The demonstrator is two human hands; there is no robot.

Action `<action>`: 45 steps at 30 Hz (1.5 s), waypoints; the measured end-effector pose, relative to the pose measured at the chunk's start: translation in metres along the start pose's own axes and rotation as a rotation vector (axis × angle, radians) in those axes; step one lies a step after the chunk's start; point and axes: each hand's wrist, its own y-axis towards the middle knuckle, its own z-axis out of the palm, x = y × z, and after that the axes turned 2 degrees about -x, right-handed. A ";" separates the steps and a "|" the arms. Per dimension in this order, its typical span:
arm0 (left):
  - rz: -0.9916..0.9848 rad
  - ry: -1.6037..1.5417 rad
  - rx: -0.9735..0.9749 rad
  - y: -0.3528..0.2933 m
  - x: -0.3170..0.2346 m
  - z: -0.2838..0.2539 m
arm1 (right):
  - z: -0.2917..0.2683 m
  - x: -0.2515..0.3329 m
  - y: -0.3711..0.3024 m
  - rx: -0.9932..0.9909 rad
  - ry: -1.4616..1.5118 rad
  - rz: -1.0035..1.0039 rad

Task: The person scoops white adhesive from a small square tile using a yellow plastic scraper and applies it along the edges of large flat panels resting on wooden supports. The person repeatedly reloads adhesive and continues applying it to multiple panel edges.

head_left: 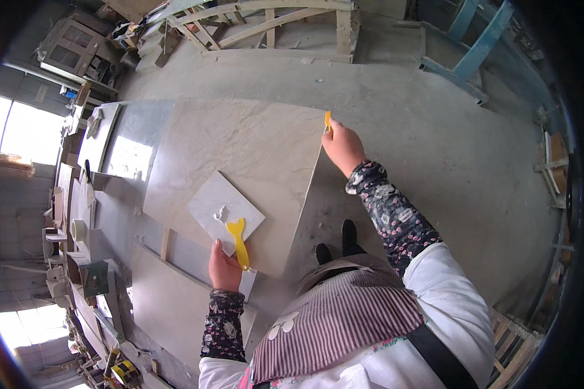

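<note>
My left hand [224,270] is closed on the near corner of a pale square board [209,204], held over a large beige stone-look slab [240,133]. A dab of white paste [220,213] sits on the board. Beside it lies a yellow plastic spatula [241,248] with a notched head, its handle reaching past the board's edge next to my left fingers. My right hand [344,149] is closed around a small orange-yellow scraper [328,119] at the slab's far right corner. Most of that scraper is hidden in the fist.
Another slab [175,301] lies at the near left. A wooden frame [272,29] stands on the floor beyond, and a blue metal stand [467,58] at the far right. Cluttered shelving [78,227] lines the left wall. A wooden pallet [516,350] is at the lower right.
</note>
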 end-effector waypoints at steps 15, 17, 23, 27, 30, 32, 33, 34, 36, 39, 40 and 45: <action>0.026 0.061 -0.119 -0.004 -0.001 0.013 | -0.004 0.002 -0.004 0.136 -0.064 0.006; 0.020 0.069 -0.120 -0.005 0.000 0.014 | -0.005 0.006 -0.015 0.146 -0.037 0.000; -0.004 0.086 -0.042 -0.003 -0.003 0.007 | -0.015 0.017 -0.053 0.271 -0.050 -0.010; -0.064 0.054 0.063 0.002 -0.008 -0.003 | -0.009 0.027 -0.092 0.205 -0.045 -0.059; -0.115 0.036 0.131 0.008 -0.010 -0.010 | -0.002 0.034 -0.124 0.208 -0.034 -0.052; -0.092 0.011 0.119 0.012 -0.009 -0.014 | 0.002 0.039 -0.141 0.198 -0.021 -0.048; -0.085 -0.029 0.129 0.013 -0.008 -0.016 | 0.005 0.042 -0.149 0.185 -0.020 -0.047; -0.091 -0.066 0.139 0.014 -0.008 -0.017 | 0.007 0.044 -0.158 0.181 -0.022 -0.038; -0.111 -0.034 0.161 0.014 -0.008 -0.018 | 0.009 0.049 -0.175 0.165 -0.019 -0.049; -0.117 -0.041 0.110 0.014 -0.007 -0.016 | 0.012 0.056 -0.200 0.168 -0.014 -0.054; -0.120 -0.048 0.116 0.013 -0.007 -0.016 | 0.012 0.059 -0.208 0.170 -0.011 -0.056; -0.101 -0.034 0.076 0.012 -0.008 -0.011 | 0.014 0.072 -0.249 0.189 -0.043 -0.079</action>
